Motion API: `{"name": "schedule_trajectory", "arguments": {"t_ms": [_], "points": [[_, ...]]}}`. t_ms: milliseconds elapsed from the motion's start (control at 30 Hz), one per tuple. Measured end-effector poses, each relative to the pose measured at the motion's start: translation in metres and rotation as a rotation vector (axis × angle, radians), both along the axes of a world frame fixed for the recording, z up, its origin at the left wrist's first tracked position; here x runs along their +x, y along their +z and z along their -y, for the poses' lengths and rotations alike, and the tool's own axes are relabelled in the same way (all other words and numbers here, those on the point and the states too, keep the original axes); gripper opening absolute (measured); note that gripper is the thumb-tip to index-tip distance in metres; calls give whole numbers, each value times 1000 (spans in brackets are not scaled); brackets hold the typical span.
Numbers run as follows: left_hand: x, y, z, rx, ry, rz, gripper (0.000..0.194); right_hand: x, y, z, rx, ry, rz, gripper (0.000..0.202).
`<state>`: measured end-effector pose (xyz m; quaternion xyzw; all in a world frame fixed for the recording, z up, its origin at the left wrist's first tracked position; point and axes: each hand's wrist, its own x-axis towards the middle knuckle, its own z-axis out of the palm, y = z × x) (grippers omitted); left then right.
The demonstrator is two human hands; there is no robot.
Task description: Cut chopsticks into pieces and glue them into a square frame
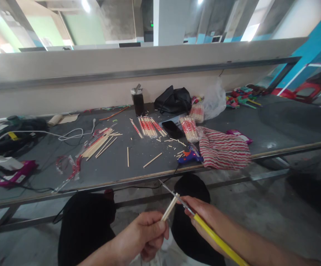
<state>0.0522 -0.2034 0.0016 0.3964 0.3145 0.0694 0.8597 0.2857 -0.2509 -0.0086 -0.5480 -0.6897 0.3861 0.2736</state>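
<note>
Between thumb and fingers, my left hand [150, 234] grips a few pale wooden sticks [170, 208], held above my lap and pointing up and to the right. My right hand [200, 212] is closed around a long tool [214, 236] with a yellow handle and a thin metal blade. The blade crosses the upper ends of the sticks, close to my right fingertips. Whether the tool is a knife or scissors cannot be made out.
On the grey table [116, 170] lie loose sticks [99, 146], wrapped stick packs [148, 127], a phone [173, 129], a blue glue gun [189, 155], a striped cloth [224, 149], a black bag [174, 99], a dark bottle [138, 101] and white cable [52, 133].
</note>
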Motion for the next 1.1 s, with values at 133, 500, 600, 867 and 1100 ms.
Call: {"name": "schedule_trajectory", "arguments": {"t_ms": [133, 500, 600, 867, 1100], "points": [[-2, 1, -1, -83, -17, 70, 26, -2, -2, 0, 4, 13, -11, 51], [-2, -2, 0, 26, -10, -24, 32, -2, 20, 1, -43, 60, 19, 43], [0, -1, 0, 64, -7, -56, 35, -3, 22, -1, -72, 82, 20, 39], [0, -1, -1, 59, -23, -49, 37, -5, 30, -4, -84, 107, 30, 30], [-1, -1, -2, 70, -38, -45, 34, -5, 37, -8, -61, 130, 31, 37]]}}
